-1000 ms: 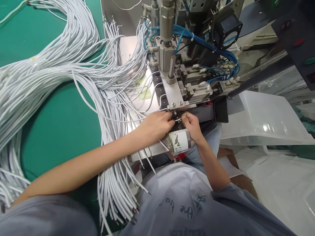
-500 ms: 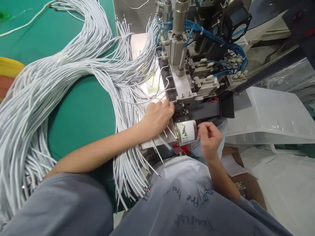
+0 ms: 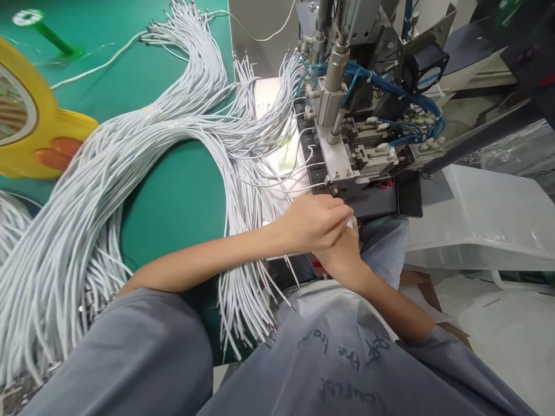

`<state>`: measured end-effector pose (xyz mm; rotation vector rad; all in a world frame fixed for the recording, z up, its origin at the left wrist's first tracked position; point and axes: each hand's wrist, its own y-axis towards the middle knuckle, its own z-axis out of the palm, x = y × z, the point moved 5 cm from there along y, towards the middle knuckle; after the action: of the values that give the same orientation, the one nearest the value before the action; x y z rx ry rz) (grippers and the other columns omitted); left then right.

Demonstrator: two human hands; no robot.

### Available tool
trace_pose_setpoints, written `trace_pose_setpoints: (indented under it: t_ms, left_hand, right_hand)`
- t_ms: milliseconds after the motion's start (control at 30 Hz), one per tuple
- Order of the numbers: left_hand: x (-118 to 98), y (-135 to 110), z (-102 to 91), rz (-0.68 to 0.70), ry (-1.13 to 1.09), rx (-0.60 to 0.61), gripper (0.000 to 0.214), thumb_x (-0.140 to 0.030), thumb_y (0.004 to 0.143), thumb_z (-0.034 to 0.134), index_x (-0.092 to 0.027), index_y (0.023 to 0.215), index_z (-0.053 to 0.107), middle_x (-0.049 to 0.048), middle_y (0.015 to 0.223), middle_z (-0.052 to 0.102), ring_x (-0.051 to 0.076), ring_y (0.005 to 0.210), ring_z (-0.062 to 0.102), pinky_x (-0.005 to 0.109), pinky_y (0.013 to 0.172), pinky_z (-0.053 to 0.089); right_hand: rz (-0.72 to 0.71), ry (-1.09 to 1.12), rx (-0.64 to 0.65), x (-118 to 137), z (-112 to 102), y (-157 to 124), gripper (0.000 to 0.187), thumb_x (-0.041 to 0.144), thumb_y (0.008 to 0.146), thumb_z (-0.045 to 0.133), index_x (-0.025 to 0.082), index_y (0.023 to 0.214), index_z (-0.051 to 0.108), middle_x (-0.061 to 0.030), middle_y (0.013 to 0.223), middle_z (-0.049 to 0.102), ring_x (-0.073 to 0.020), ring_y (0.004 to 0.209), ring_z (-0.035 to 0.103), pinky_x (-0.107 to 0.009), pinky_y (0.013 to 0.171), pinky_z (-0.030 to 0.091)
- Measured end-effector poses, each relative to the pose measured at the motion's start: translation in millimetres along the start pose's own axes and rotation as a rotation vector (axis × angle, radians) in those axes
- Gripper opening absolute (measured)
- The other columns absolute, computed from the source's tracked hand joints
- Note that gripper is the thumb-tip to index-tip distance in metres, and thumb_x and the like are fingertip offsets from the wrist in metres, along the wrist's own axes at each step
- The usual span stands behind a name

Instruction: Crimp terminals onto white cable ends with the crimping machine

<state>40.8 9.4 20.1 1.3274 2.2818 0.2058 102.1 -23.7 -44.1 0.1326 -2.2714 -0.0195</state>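
Note:
My left hand (image 3: pixel 318 222) is closed in front of the machine (image 3: pixel 336 156), its fingers curled together; whatever they pinch is too small or hidden to name. Just below and partly behind it lies my right hand (image 3: pixel 340 254), overlapping it, with its fingers covered by the left one. A small whitish edge (image 3: pixel 354 223) shows beside the fingertips. Several white cables (image 3: pixel 316 186) run into the front of the machine above my hands. Under my left forearm, a large bundle of white cables (image 3: pixel 240 248) hangs over the table edge with bare ends downward.
More white cables (image 3: pixel 130 150) curve across the green table (image 3: pixel 173 190). A yellow, duck-like object (image 3: pixel 52 121) and a green spool stand (image 3: pixel 54 37) are at the left. Blue air tubes (image 3: pixel 385 84) cross the machine. At the right are a dark phone-like slab (image 3: pixel 410 195) and a translucent plastic bin (image 3: pixel 489 214).
My left hand has moved down and right from the machine's cables. My right hand has come left to meet it, and the two now hide the labelled packet seen before. The view has shifted.

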Motion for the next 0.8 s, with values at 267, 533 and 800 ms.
trace_pose_setpoints:
  t_ms: [267, 533, 800]
  left_hand:
    - [21.0, 0.6, 17.0, -0.095, -0.273, 0.046, 0.032, -0.021, 0.095, 0.031, -0.009, 0.113, 0.054, 0.0094, 0.098, 0.062, 0.015, 0.088, 0.059, 0.027, 0.077, 0.048]
    - [40.1, 0.3, 21.1, -0.047, -0.303, -0.178, 0.024, -0.012, 0.089, 0.04, -0.013, 0.097, 0.062, 0.0055, 0.084, 0.059, 0.01, 0.07, 0.056, 0.022, 0.062, 0.047]
    - [38.8, -2.8, 15.5, -0.015, -0.309, -0.237, 0.021, -0.015, 0.09, 0.041, -0.014, 0.096, 0.062, 0.0046, 0.079, 0.057, 0.009, 0.069, 0.055, 0.02, 0.059, 0.046]
  right_hand:
    - [-0.053, -0.148, -0.126, -7.0, -55.2, 6.9, 0.014, 0.02, 0.081, 0.049, 0.018, 0.071, 0.059, -0.0049, 0.07, 0.06, -0.0168, 0.066, 0.054, -0.03, 0.061, 0.042]
    - [0.14, 0.581, -0.372, -30.6, -60.6, 21.0, 0.022, 0.028, 0.07, 0.067, 0.018, 0.089, 0.062, -0.001, 0.072, 0.065, -0.0135, 0.064, 0.061, -0.028, 0.064, 0.051]
    - [0.078, 0.608, -0.405, -26.4, -55.2, 18.2, 0.013, 0.032, 0.076, 0.062, 0.019, 0.077, 0.064, -0.0019, 0.076, 0.064, -0.0116, 0.062, 0.057, -0.027, 0.06, 0.049]
